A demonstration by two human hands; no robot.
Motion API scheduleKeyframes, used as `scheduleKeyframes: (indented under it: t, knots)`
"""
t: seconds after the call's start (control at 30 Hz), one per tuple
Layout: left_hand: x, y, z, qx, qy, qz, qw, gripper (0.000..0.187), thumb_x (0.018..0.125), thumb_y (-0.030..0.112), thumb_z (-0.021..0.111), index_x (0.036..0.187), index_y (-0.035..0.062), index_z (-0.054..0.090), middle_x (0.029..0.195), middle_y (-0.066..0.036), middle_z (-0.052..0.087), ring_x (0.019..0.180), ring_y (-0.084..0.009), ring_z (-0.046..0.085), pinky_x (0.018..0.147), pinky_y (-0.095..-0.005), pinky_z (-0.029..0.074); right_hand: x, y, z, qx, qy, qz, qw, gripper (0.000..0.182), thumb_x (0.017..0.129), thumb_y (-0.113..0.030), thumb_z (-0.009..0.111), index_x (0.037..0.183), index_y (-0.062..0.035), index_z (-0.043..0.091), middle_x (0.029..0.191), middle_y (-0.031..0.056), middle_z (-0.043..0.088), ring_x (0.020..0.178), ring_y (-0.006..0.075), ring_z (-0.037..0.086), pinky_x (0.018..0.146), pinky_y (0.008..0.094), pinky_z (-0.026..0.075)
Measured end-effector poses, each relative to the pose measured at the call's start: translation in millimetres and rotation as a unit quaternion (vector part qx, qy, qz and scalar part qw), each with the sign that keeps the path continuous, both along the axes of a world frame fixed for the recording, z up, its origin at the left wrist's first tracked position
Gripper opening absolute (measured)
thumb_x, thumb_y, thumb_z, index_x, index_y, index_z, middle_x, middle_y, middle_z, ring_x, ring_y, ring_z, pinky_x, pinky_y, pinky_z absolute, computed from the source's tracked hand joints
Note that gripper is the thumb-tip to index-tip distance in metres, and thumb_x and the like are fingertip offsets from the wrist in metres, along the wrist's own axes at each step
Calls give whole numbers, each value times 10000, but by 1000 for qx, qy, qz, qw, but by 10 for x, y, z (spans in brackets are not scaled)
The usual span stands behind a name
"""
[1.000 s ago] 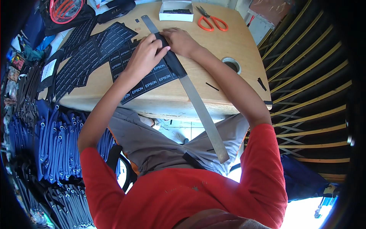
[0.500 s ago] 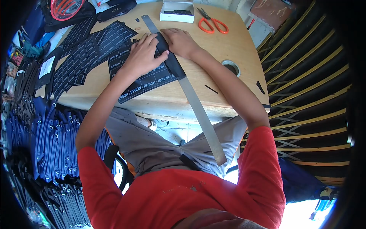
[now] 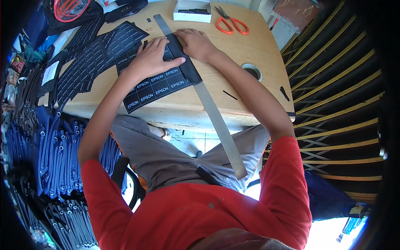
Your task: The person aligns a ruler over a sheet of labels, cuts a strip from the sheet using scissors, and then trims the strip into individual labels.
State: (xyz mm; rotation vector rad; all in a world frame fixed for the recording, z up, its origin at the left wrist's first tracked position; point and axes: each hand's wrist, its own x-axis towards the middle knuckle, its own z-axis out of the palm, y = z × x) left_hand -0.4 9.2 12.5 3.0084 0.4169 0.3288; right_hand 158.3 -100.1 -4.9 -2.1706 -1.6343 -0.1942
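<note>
My left hand (image 3: 151,57) lies flat, fingers spread, on a black sheet of white EPSON labels (image 3: 154,85) on the wooden table (image 3: 237,46). My right hand (image 3: 196,43) presses down on a long steel ruler (image 3: 216,121) that runs diagonally across the table and sticks out over its near edge above my lap. A black strip (image 3: 191,71) lies along the ruler, between the two hands and just below them. The label sheet's right edge meets this strip.
More black label sheets (image 3: 98,52) spread over the table's left side. Orange scissors (image 3: 231,25) and a small white box (image 3: 191,11) sit at the far edge. A round grommet hole (image 3: 252,71) is at right. Blue bags (image 3: 54,154) are stacked on the floor at left.
My left hand has flattened and shifted a little left, and the label sheet has slid left with it. The right hand and ruler have hardly moved.
</note>
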Motion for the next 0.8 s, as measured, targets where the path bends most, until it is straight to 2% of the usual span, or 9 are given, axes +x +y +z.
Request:
scheduleKeyframes:
  t: [0.1, 0.17, 0.23, 0.27, 0.33, 0.5, 0.67, 0.8]
  knots:
    - [-20, 16, 36, -8, 29, 6, 1000, 1034, 773, 742, 584, 1430, -25, 361, 1453, -236, 405, 1379, -347, 377, 1153, -525, 224, 11, 9, -21, 3, -4, 0, 1000, 535, 816, -83, 523, 1351, -103, 527, 1398, 99, 516, 1316, 280, 452, 1107, 447, 325]
    - [-44, 13, 72, -17, 52, 8, 998, 1087, 750, 768, 583, 1448, -28, 336, 1485, -237, 366, 1408, -348, 335, 1159, -555, 190, 44, 37, -66, 23, -20, -1, 1000, 516, 829, -152, 539, 1344, -133, 545, 1371, 74, 545, 1303, 268, 467, 1088, 452, 335]
    - [-72, 20, 80, -12, 77, -6, 997, 1163, 726, 789, 584, 1489, -29, 266, 1541, -237, 278, 1450, -347, 250, 1151, -603, 144, 34, 34, -57, 19, -19, -3, 1000, 513, 830, -151, 538, 1343, -131, 546, 1371, 73, 545, 1301, 268, 470, 1088, 451, 336]
    - [-80, 16, 81, -12, 76, -6, 997, 1163, 726, 789, 584, 1489, -29, 266, 1541, -237, 278, 1450, -347, 250, 1151, -603, 144, 30, 33, -50, 15, -20, -6, 1000, 510, 832, -151, 537, 1342, -129, 546, 1372, 71, 544, 1298, 269, 472, 1087, 450, 337]
    - [-92, -14, 115, -7, 116, -4, 993, 1185, 732, 791, 570, 1511, -25, 209, 1572, -243, 195, 1476, -347, 170, 1160, -595, 114, 16, 26, -55, 14, -21, -7, 1000, 507, 834, -149, 535, 1340, -127, 548, 1372, 70, 544, 1295, 270, 475, 1086, 450, 340]
    - [-61, -21, 186, -16, 159, 2, 987, 1207, 727, 801, 558, 1522, -21, 170, 1582, -256, 137, 1487, -354, 101, 1165, -589, 69, 48, 34, -65, 20, -29, 4, 999, 494, 839, -145, 530, 1332, -124, 554, 1371, 70, 544, 1288, 273, 482, 1082, 452, 348]
    - [-41, 22, 82, -23, 171, 1, 985, 1214, 746, 808, 525, 1537, 0, 82, 1606, -219, 42, 1498, -326, 9, 1145, -632, 15, 26, 29, -60, 24, -31, -4, 999, 485, 845, -144, 526, 1328, -125, 558, 1370, 74, 547, 1284, 287, 484, 1082, 456, 348]
    - [-38, 23, 43, -18, 174, 1, 985, 1202, 758, 812, 502, 1539, 9, 68, 1615, -186, 22, 1499, -317, -5, 1136, -649, 9, 49, 38, -78, 23, -27, -4, 999, 482, 848, -146, 525, 1329, -126, 559, 1369, 76, 548, 1283, 289, 484, 1082, 455, 348]
